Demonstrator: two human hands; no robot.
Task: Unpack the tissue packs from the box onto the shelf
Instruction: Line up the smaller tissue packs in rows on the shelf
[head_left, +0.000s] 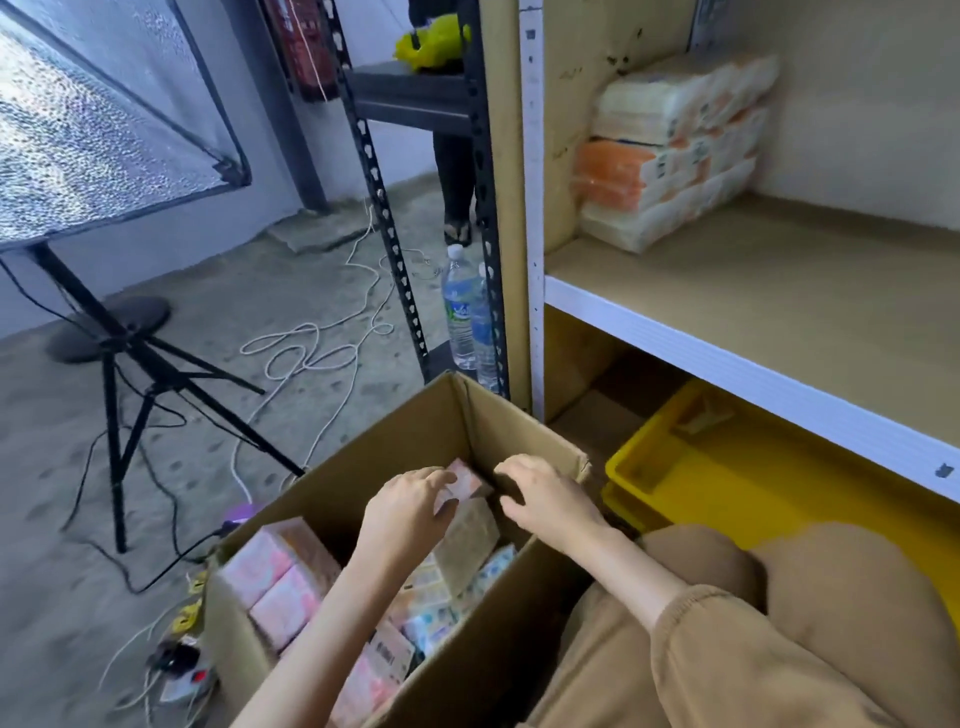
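An open cardboard box (363, 467) stands on the floor in front of me, holding several tissue packs (283, 577) in pink and blue wrappers. One brownish pack (470, 540) stands upright at the box's far end. My left hand (410, 499) grips its top left corner. My right hand (545, 499) rests on its right side, fingers curled over the top edge. On the shelf board (753, 291) to the right, a stack of orange and white tissue packs (675, 150) lies at the back left corner.
A yellow crate (727, 478) sits under the shelf board. Two water bottles (462, 312) stand by a black rack post (384, 208). A light stand tripod (130, 374), loose cables and a power strip (182, 670) lie on the concrete floor at left. A person's legs stand beyond the rack.
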